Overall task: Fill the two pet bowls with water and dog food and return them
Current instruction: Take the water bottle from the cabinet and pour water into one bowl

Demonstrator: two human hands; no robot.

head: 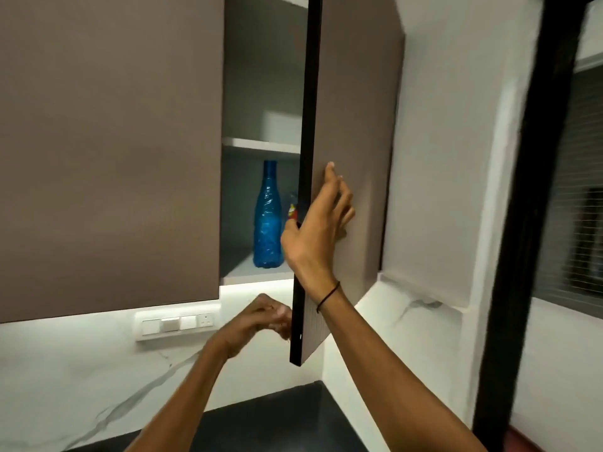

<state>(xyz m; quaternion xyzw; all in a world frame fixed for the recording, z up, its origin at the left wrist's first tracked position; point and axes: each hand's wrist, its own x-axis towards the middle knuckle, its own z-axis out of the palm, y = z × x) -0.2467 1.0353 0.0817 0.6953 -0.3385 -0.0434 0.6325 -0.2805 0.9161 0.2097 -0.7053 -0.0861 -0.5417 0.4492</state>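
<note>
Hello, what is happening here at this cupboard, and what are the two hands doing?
A person stands at a wall cupboard whose door is swung open. The right hand lies on the door, fingers spread on its outer face and thumb at its dark edge. The left hand is lower, by the door's bottom corner; its grip is hard to make out. On the lower shelf stands a blue bottle, with a small colourful packet half hidden behind the door. No pet bowls are in view.
</note>
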